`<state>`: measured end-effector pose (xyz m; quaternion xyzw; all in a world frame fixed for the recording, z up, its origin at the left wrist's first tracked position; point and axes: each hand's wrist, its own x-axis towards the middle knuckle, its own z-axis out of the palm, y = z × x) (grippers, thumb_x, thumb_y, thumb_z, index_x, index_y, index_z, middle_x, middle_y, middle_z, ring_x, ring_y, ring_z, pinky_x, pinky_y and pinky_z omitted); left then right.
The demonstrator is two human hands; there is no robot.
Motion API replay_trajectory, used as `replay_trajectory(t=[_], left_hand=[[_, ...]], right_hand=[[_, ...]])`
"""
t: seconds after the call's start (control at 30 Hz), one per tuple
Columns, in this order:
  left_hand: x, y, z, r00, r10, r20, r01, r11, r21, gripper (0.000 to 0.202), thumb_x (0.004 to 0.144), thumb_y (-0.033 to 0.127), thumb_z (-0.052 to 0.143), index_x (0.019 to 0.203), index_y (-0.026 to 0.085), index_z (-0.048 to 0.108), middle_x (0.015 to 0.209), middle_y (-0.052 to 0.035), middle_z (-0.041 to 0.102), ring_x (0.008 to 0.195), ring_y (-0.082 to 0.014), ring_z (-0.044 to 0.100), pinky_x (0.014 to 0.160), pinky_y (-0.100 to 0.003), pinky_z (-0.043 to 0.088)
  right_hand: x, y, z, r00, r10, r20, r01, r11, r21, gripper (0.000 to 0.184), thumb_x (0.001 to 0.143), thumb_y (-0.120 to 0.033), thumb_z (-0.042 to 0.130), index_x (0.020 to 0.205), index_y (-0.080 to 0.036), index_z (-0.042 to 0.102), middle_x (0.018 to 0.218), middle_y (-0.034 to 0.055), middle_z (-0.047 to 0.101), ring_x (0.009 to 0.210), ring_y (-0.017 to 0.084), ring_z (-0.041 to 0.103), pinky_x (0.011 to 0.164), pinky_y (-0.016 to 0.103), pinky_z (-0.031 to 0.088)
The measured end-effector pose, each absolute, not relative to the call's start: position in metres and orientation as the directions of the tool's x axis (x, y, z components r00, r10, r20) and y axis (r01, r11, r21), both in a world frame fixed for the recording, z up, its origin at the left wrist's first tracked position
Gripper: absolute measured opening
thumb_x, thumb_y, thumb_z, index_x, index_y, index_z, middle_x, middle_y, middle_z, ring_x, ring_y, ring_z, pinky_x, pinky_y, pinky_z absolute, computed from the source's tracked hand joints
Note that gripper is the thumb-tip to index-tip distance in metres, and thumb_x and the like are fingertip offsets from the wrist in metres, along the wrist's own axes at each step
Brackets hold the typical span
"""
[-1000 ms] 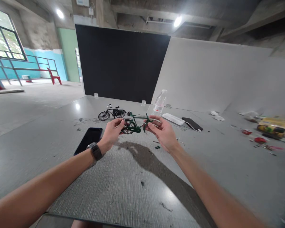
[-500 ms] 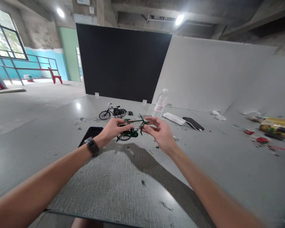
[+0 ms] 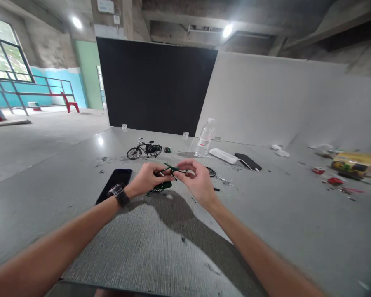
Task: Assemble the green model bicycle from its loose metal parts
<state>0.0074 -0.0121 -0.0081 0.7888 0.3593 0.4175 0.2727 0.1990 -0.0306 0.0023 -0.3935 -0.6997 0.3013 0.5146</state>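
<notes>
My left hand [image 3: 148,178], with a dark watch on its wrist, grips a small green model bicycle [image 3: 163,178] by its frame. My right hand [image 3: 195,178] pinches the front end of that same green bicycle, fingers curled. The model hangs just above the grey table [image 3: 160,247]; its rear wheel shows below my left fingers. A loose small black wheel [image 3: 210,171] lies on the table just right of my right hand.
A finished black model bicycle [image 3: 144,149] stands farther back. A dark phone [image 3: 114,184] lies left of my left wrist. A water bottle [image 3: 204,138], a white bar [image 3: 224,155], a black device [image 3: 247,161] and small parts [image 3: 225,180] lie behind. Packaging [image 3: 354,161] sits far right.
Both hands drew closer together and nearer to me with the green bicycle, which tipped so its frame now runs between my fingertips. A loose black wheel has come into view.
</notes>
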Motion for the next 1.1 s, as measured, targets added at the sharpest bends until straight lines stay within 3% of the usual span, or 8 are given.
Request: replay_trajectory(t=[0.23,0.33,0.4,0.53,0.73,0.9,0.97,1.1], left_hand=[[0.006,-0.01,-0.009,0.296,0.849,0.438,0.328,-0.521,0.788,0.031,0.081,0.043,0.069,0.077,0.013,0.072,0.073,-0.0046,0.068,0.067,-0.0145,0.058,0.057,-0.023,0.041],[0.004,-0.006,-0.011,0.238,0.875,0.423,0.273,-0.478,0.835,0.026,0.08,0.04,0.07,0.082,0.014,0.073,0.081,-0.0073,0.072,0.074,-0.0177,0.065,0.063,-0.025,0.046],[0.004,-0.004,-0.013,0.241,0.871,0.429,0.248,-0.483,0.84,0.025,0.081,0.039,0.07,0.083,0.014,0.073,0.083,-0.008,0.073,0.076,-0.0181,0.067,0.065,-0.025,0.048],[0.006,-0.003,-0.017,0.267,0.865,0.424,0.266,-0.489,0.831,0.028,0.082,0.041,0.069,0.08,0.013,0.072,0.079,-0.0088,0.073,0.072,-0.018,0.066,0.062,-0.026,0.047],[0.005,-0.003,-0.016,0.244,0.873,0.423,0.288,-0.482,0.828,0.033,0.083,0.046,0.068,0.076,0.014,0.072,0.073,-0.007,0.07,0.067,-0.0163,0.062,0.058,-0.026,0.043],[0.004,-0.004,-0.013,0.191,0.902,0.388,0.229,-0.425,0.876,0.034,0.083,0.047,0.067,0.075,0.014,0.072,0.076,-0.0062,0.071,0.067,-0.0154,0.061,0.059,-0.025,0.042],[0.005,-0.003,-0.013,0.167,0.909,0.381,0.2,-0.409,0.89,0.034,0.082,0.047,0.068,0.074,0.014,0.072,0.08,-0.007,0.072,0.071,-0.0162,0.063,0.064,-0.026,0.044],[0.007,-0.001,-0.015,0.144,0.927,0.346,0.128,-0.364,0.923,0.036,0.082,0.049,0.068,0.076,0.014,0.073,0.082,-0.0084,0.073,0.073,-0.0174,0.064,0.068,-0.028,0.046]], right_hand=[[0.23,-0.009,0.016,-0.264,0.807,0.528,0.319,0.59,-0.742,0.033,0.096,-0.047,0.049,0.108,-0.021,0.065,0.114,0.0097,0.069,0.104,0.021,0.065,0.087,0.037,0.052],[0.275,0.021,0.013,-0.093,0.791,0.604,0.674,0.497,-0.547,0.037,0.099,-0.043,0.041,0.11,-0.018,0.065,0.112,0.0119,0.07,0.103,0.024,0.065,0.089,0.038,0.05],[0.303,0.039,0.003,-0.134,0.868,0.478,0.903,0.305,-0.302,0.036,0.096,-0.038,0.047,0.119,-0.016,0.063,0.122,0.0148,0.067,0.115,0.028,0.06,0.098,0.041,0.044],[0.325,0.054,-0.017,-0.155,0.957,0.244,0.978,0.184,-0.1,0.039,0.086,-0.045,0.062,0.113,-0.017,0.068,0.116,0.0161,0.07,0.109,0.033,0.063,0.093,0.043,0.045],[0.326,0.054,-0.017,-0.181,0.944,0.276,0.963,0.227,-0.146,0.024,0.092,-0.037,0.055,0.093,-0.018,0.07,0.094,0.0141,0.074,0.092,0.029,0.068,0.081,0.036,0.047],[0.321,0.053,-0.007,-0.052,0.897,0.44,0.945,0.187,-0.269,0.04,0.102,-0.039,0.028,0.099,-0.015,0.06,0.087,0.0153,0.07,0.083,0.026,0.069,0.072,0.034,0.051],[0.304,0.046,-0.004,-0.03,0.878,0.478,0.876,0.253,-0.41,0.046,0.102,-0.045,0.02,0.102,-0.017,0.056,0.088,0.0115,0.069,0.075,0.022,0.069,0.064,0.032,0.054],[0.251,0.02,-0.002,-0.078,0.896,0.437,0.296,0.44,-0.848,0.045,0.088,-0.063,0.05,0.1,-0.019,0.054,0.085,0.0069,0.064,0.074,0.022,0.068,0.058,0.035,0.062]])
